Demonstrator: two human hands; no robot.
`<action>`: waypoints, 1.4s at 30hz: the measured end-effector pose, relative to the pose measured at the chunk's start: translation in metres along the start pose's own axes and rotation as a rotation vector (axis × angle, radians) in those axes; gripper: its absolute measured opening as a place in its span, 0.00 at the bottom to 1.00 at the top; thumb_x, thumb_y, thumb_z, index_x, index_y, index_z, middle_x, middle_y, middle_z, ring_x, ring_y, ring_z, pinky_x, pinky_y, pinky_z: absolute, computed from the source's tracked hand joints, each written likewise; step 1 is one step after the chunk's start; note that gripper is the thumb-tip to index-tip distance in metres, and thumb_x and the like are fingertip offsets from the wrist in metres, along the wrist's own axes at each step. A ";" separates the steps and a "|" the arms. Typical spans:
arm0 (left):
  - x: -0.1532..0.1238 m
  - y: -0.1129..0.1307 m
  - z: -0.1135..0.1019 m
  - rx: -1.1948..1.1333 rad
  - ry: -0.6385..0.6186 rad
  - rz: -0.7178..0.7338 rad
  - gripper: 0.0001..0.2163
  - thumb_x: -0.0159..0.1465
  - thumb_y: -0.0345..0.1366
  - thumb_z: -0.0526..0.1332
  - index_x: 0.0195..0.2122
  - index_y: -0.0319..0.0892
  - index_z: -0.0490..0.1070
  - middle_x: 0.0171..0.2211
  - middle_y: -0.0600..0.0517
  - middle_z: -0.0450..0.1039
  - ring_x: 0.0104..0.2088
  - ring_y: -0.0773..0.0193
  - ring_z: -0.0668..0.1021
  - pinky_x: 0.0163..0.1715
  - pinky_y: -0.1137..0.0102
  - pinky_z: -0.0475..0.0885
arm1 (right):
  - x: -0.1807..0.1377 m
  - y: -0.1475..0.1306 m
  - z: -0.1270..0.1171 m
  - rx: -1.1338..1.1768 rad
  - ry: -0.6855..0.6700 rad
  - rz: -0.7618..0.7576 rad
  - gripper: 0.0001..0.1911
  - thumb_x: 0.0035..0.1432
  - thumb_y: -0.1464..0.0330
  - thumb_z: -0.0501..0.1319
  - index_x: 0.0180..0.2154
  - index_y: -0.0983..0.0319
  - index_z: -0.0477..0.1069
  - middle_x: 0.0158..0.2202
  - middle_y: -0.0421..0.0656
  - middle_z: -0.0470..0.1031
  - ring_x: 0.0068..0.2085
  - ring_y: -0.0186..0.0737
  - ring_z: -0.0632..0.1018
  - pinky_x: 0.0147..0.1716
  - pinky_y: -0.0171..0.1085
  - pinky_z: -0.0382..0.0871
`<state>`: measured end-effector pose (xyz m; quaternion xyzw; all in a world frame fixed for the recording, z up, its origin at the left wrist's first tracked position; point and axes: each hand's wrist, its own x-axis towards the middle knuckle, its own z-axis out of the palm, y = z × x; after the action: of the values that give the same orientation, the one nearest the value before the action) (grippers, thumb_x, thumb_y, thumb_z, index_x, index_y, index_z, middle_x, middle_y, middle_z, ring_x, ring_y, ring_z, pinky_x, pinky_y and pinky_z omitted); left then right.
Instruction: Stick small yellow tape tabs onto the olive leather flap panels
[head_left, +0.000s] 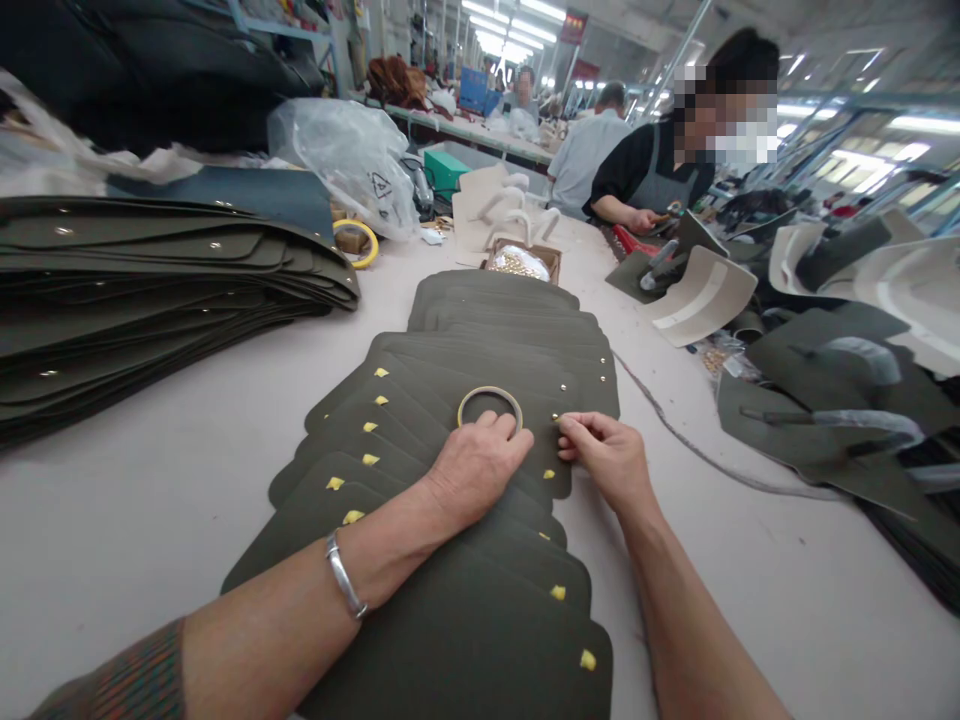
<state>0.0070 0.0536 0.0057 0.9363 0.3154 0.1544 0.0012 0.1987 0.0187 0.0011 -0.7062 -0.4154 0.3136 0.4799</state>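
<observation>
Dark olive panels (457,620) lie overlapped in a long fanned row on the table. Small yellow tape pieces (370,460) stick to them along the left side, and a few along the right. My left hand (480,465) is closed around the near side of a roll of yellow tape (490,390), which it holds above the panels. At the panels' right edge, the thumb and fingertips of my right hand (604,455) are pinched together beside a small shiny metal stud (555,417). Whatever sits between those fingertips is too small to make out. More studs (603,361) show farther up.
A thick stack of olive panels (150,290) stands at left. Behind it are a plastic bag (349,165) and another yellow tape roll (367,246). A box of small metal parts (523,262) sits beyond the row. Panels with wrapped handles (847,425) pile up at right, near a co-worker (649,165).
</observation>
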 end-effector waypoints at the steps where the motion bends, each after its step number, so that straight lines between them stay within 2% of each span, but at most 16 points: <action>1: 0.001 0.000 0.000 0.000 -0.024 0.002 0.04 0.66 0.29 0.54 0.35 0.42 0.67 0.34 0.50 0.69 0.36 0.58 0.72 0.29 0.68 0.71 | 0.001 0.000 0.001 -0.049 0.002 -0.026 0.18 0.48 0.55 0.66 0.32 0.65 0.76 0.22 0.41 0.75 0.22 0.34 0.76 0.23 0.32 0.74; 6: 0.000 0.000 0.002 -0.013 -0.046 0.012 0.06 0.66 0.29 0.52 0.35 0.41 0.67 0.34 0.48 0.67 0.36 0.57 0.70 0.30 0.66 0.72 | 0.004 -0.006 0.006 -0.338 0.014 -0.147 0.15 0.53 0.57 0.61 0.29 0.63 0.76 0.22 0.41 0.76 0.21 0.36 0.77 0.23 0.33 0.73; 12: 0.000 0.001 0.003 -0.005 -0.020 0.013 0.05 0.65 0.27 0.53 0.35 0.41 0.67 0.32 0.49 0.66 0.35 0.56 0.70 0.28 0.66 0.72 | 0.008 -0.005 0.008 -0.501 0.025 -0.300 0.13 0.55 0.60 0.59 0.29 0.62 0.75 0.23 0.41 0.77 0.21 0.37 0.76 0.23 0.34 0.70; 14: -0.001 0.001 0.003 -0.004 -0.017 0.014 0.04 0.64 0.27 0.54 0.35 0.41 0.67 0.32 0.49 0.66 0.35 0.56 0.70 0.28 0.66 0.72 | 0.009 -0.004 0.007 -0.501 0.023 -0.306 0.13 0.54 0.60 0.60 0.35 0.62 0.75 0.22 0.40 0.76 0.21 0.37 0.76 0.22 0.34 0.71; 17: -0.002 0.000 0.002 -0.014 -0.015 0.015 0.04 0.64 0.27 0.54 0.35 0.41 0.67 0.33 0.48 0.67 0.35 0.57 0.70 0.29 0.66 0.72 | 0.007 -0.001 0.003 -0.402 0.036 -0.236 0.22 0.54 0.57 0.61 0.46 0.63 0.70 0.21 0.38 0.75 0.20 0.36 0.75 0.20 0.34 0.71; 19: -0.002 0.000 0.002 -0.022 -0.012 0.016 0.04 0.64 0.27 0.55 0.35 0.41 0.67 0.33 0.48 0.67 0.35 0.57 0.69 0.30 0.66 0.71 | 0.004 0.003 -0.002 -0.323 0.007 -0.202 0.21 0.55 0.55 0.60 0.44 0.63 0.71 0.22 0.39 0.75 0.20 0.36 0.76 0.20 0.34 0.72; 21: -0.002 0.000 0.001 -0.023 -0.006 0.020 0.04 0.64 0.28 0.55 0.35 0.41 0.67 0.33 0.48 0.67 0.35 0.57 0.69 0.31 0.66 0.71 | 0.001 0.007 -0.005 -0.311 -0.027 -0.238 0.18 0.57 0.55 0.58 0.38 0.63 0.74 0.23 0.41 0.75 0.21 0.35 0.76 0.21 0.34 0.73; 28: 0.000 -0.001 0.003 -0.004 0.034 0.042 0.04 0.65 0.31 0.54 0.34 0.41 0.67 0.33 0.48 0.68 0.36 0.56 0.70 0.35 0.62 0.68 | 0.004 0.011 0.002 -0.624 0.079 -0.573 0.12 0.61 0.62 0.57 0.32 0.61 0.76 0.28 0.43 0.77 0.29 0.38 0.76 0.33 0.37 0.69; 32: 0.001 -0.005 0.000 -0.013 0.030 0.073 0.06 0.66 0.30 0.52 0.35 0.40 0.67 0.34 0.48 0.68 0.35 0.58 0.70 0.35 0.63 0.68 | 0.009 0.005 0.007 -0.744 0.104 -0.619 0.11 0.61 0.64 0.56 0.37 0.60 0.75 0.29 0.42 0.75 0.30 0.37 0.75 0.33 0.35 0.66; 34: 0.001 -0.007 -0.003 -0.023 0.034 0.089 0.07 0.67 0.30 0.51 0.35 0.40 0.67 0.35 0.48 0.67 0.35 0.59 0.70 0.36 0.65 0.68 | 0.008 0.002 0.007 -0.779 0.068 -0.622 0.10 0.61 0.66 0.56 0.38 0.59 0.76 0.29 0.41 0.75 0.30 0.37 0.75 0.34 0.35 0.66; 36: 0.001 -0.009 -0.007 -0.029 0.048 0.097 0.07 0.67 0.30 0.50 0.35 0.40 0.67 0.35 0.48 0.67 0.36 0.59 0.71 0.36 0.66 0.69 | 0.003 -0.002 0.004 -0.772 0.005 -0.617 0.09 0.59 0.67 0.57 0.34 0.59 0.76 0.27 0.40 0.75 0.30 0.36 0.75 0.34 0.34 0.65; 39: 0.001 -0.013 -0.010 -0.041 0.077 0.097 0.08 0.67 0.30 0.49 0.36 0.40 0.67 0.35 0.48 0.68 0.36 0.60 0.71 0.34 0.67 0.69 | -0.009 -0.008 -0.003 -0.686 -0.206 -0.530 0.08 0.56 0.68 0.59 0.28 0.59 0.76 0.25 0.39 0.75 0.28 0.35 0.75 0.30 0.33 0.65; 42: 0.000 -0.016 -0.008 -0.086 0.085 0.112 0.09 0.67 0.28 0.49 0.41 0.41 0.68 0.34 0.50 0.70 0.36 0.61 0.73 0.34 0.69 0.70 | -0.021 -0.012 -0.009 -0.598 -0.407 -0.398 0.08 0.55 0.68 0.60 0.28 0.58 0.77 0.25 0.38 0.77 0.27 0.35 0.76 0.26 0.33 0.65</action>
<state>-0.0046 0.0657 0.0123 0.9443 0.2553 0.2070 0.0193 0.1926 -0.0011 0.0167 -0.6440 -0.7031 0.2134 0.2131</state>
